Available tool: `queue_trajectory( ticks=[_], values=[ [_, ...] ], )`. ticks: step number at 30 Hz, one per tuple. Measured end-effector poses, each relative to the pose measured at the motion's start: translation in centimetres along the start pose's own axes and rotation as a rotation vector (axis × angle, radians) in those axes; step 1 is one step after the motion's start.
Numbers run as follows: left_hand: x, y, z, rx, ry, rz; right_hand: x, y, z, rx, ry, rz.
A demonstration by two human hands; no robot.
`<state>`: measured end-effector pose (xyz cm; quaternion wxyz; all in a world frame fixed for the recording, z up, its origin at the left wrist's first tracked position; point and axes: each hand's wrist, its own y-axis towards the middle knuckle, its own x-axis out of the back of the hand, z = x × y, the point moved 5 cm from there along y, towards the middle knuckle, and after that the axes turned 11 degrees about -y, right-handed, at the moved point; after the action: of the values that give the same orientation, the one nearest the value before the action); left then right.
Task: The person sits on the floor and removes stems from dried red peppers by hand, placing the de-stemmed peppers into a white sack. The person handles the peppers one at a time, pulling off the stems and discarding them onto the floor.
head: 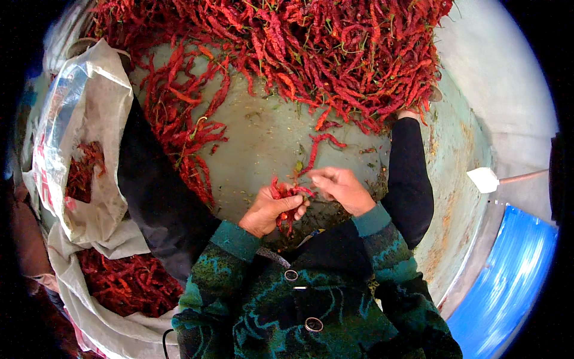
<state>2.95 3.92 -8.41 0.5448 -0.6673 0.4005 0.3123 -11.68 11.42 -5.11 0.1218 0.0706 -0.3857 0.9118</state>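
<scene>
My left hand grips a small bunch of dried red chili peppers, their ends poking out above and below the fingers. Just to the right is my right hand, slightly blurred, its thumb and forefinger close together by the tips of the bunch. Whether it pinches a stem or a pepper cannot be made out. A single curved chili pepper lies just beyond the right fingertips. Past both hands rises a large heap of dried red chili peppers, some with green stems.
More peppers spread along the left of the grey-green floor. Beside my left leg stand a woven plastic sack and an open sack, both with peppers inside. A white-headed tool and a blue panel are at right.
</scene>
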Motion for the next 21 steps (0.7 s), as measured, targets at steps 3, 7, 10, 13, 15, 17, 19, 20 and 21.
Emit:
queue_trajectory(
  ticks=[3, 7, 10, 13, 15, 17, 19, 20, 21],
  values=[
    [-0.3, -0.3, 0.6, 0.023, 0.105, 0.068, -1.5, 0.9, 4.0, 0.171, 0.114, -0.025],
    [-0.7, -0.6, 0.5, -0.023, -0.059, -0.014, -0.9, 1.7, 3.1, 0.251, 0.056, -0.139],
    [-0.4, -0.9, 0.1, -0.049, -0.139, -0.071, -0.7, 1.2, 2.4, 0.169, 0.151, -0.142],
    [0.3, -1.0, 0.5, -0.079, -0.160, -0.090, -1.2, 0.4, 2.2, 0.148, 0.325, -0.178],
    [0.3, -0.8, 0.9, -0.105, -0.175, -0.096, -1.0, 0.3, 0.9, 0.185, 0.337, -0.216],
    [0.2, -1.0, 1.0, -0.117, -0.131, -0.098, -1.0, -0.1, 0.3, 0.170, 0.471, -0.202],
    [0.1, -1.0, 1.0, -0.119, -0.090, -0.101, -1.6, -0.8, 0.4, 0.101, 0.726, -0.134],
    [-0.2, -0.9, 0.8, -0.115, -0.070, -0.101, -1.8, -1.2, 0.5, 0.093, 0.819, -0.104],
    [-0.4, -0.8, 0.7, -0.110, -0.050, -0.100, -2.0, -1.7, 0.5, 0.084, 0.912, -0.074]
  ],
)
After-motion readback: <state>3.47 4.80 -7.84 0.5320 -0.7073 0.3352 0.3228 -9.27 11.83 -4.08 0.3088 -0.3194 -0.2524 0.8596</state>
